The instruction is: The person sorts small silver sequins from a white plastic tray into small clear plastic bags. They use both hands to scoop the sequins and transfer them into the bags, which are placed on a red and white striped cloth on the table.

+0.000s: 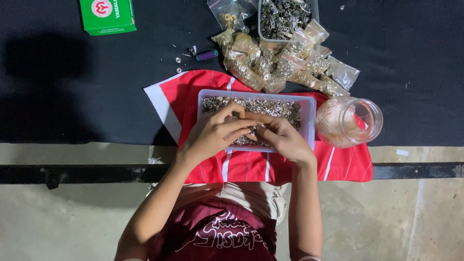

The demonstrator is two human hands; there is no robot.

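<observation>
Fingers of your left hand point(212, 133) and right hand point(280, 137) meet over the clear tray point(309, 126), pinched together on a tiny metal fitting point(253, 129) too small to make out. Keep the pinch low over the tray so drops land among its loose metal pieces point(270, 107). Filled bags point(285, 65) lie beyond the tray; a jar point(355, 121) lies on its side just right of it.

- The near part of the white tray point(309, 104) and its small metal pieces point(270, 107) is covered by both hands.
- Whatever is pinched between the fingers point(241, 123) cannot be made out.
- The upper tray point(261, 21) and the green box point(107, 17) are cut off by the top edge.
</observation>
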